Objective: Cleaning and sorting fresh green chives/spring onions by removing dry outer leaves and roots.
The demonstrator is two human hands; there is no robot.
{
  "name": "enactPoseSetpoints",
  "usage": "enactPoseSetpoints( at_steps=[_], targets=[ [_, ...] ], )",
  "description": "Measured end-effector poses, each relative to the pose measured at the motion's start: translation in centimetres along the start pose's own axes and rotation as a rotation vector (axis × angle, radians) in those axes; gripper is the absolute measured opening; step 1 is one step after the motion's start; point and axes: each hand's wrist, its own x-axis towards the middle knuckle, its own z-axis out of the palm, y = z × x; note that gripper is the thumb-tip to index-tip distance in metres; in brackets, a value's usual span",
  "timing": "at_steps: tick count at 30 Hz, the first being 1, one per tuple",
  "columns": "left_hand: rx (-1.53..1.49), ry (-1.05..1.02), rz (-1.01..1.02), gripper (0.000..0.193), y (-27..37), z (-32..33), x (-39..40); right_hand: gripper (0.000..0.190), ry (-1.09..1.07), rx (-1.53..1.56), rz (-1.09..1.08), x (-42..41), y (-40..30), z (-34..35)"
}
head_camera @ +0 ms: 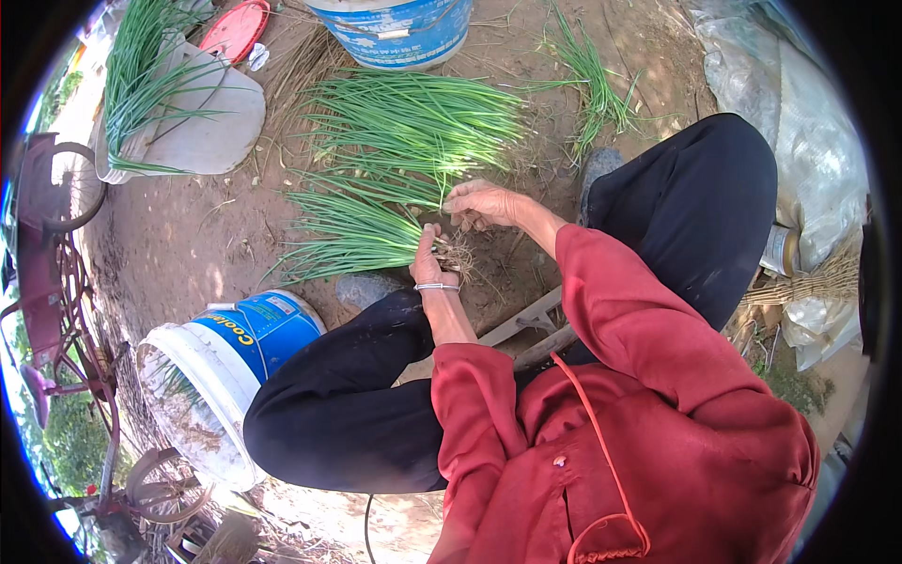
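Note:
My left hand (428, 259) is closed around the root end of a bundle of thin scallions (359, 236). Their leaves fan out to the left over the dirt, and tangled brown roots (456, 257) stick out on the right of the hand. Just above it, my right hand (486, 204) pinches the pale lower end of a few scallion stalks (416, 192) between thumb and fingers. Beyond both hands lies a broad pile of scallions (416, 120) on the ground, roots to the right. A smaller loose clump (595, 77) rests farther right.
A blue and white bucket (394, 35) stands beyond the pile. At left, a tipped Coolant bucket (261, 331) lies by my knee. More scallions (134, 84) drape over a whitish plastic container (211, 134). A red lid (236, 29), plastic sheeting (810, 141) and a bicycle wheel (88, 158) lie around.

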Motion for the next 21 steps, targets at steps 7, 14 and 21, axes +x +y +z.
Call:
enactPoseSetpoints(
  at_steps=[7, 14, 21],
  targets=[
    [0.016, -0.047, 0.003, 0.030, -0.6, -0.3, 0.3, 0.022, -0.076, -0.227, 0.101, -0.3, 0.5, 1.2],
    [0.104, 0.006, 0.058, 0.034, -0.9, -0.4, 0.5, 0.041, 0.070, -0.198, -0.085, 0.3, -1.1, 1.7],
    [0.123, 0.232, 0.109, 0.032, -0.4, 0.3, 0.0, 0.036, 0.426, -0.717, -0.187, 1.3, 0.5, -0.5]
  ],
)
